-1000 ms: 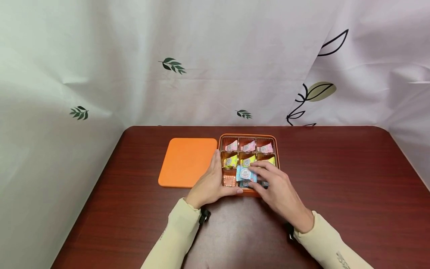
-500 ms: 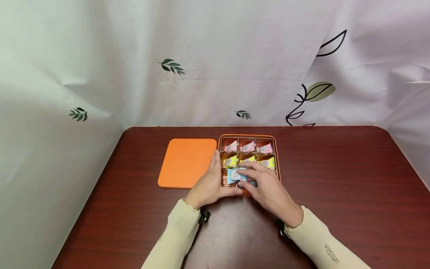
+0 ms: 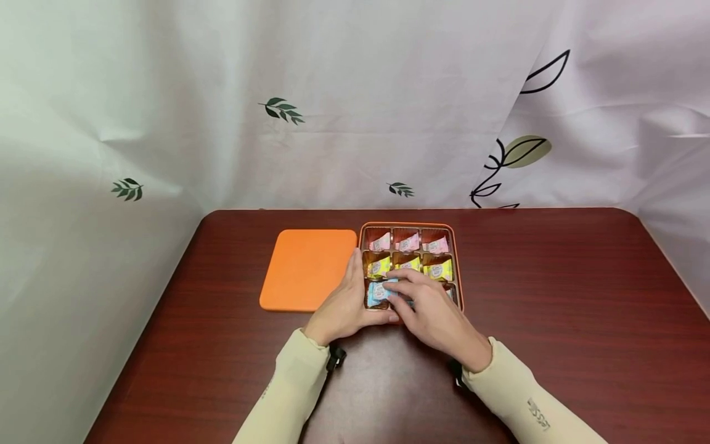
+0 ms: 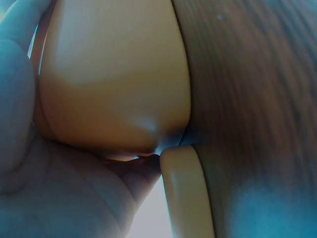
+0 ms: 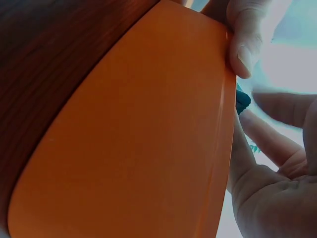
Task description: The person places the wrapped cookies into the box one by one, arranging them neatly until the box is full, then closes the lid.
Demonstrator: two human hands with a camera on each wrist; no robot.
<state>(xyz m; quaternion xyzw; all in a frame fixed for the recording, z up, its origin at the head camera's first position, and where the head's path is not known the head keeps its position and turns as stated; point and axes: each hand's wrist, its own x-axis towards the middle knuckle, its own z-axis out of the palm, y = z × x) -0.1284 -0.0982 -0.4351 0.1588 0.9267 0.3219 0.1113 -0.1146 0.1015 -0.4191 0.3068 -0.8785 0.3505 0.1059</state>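
An orange box (image 3: 459,296) with a divided tray stands on the table, its compartments holding small wrapped candies. My left hand (image 3: 345,307) braces its front left corner, straight fingers along the left side and thumb along the front rim. Between thumb and fingers, my right hand (image 3: 429,308) pinches a blue wrapped candy (image 3: 379,292) at the front left compartment. Pink candies (image 3: 407,242) fill the back row and yellow candies (image 3: 438,270) the middle one. The right hand covers much of the front row. In the right wrist view, fingertips reach over the box's orange wall (image 5: 138,124).
A flat orange lid (image 3: 307,268) lies on the dark red wooden table (image 3: 554,308), close against the box's left side. White cloth (image 3: 344,123) with leaf prints hangs behind the table and along its sides.
My right hand has moved left with the blue candy, from over the front middle compartment down into the front left one. The left hand stays at the box's corner.
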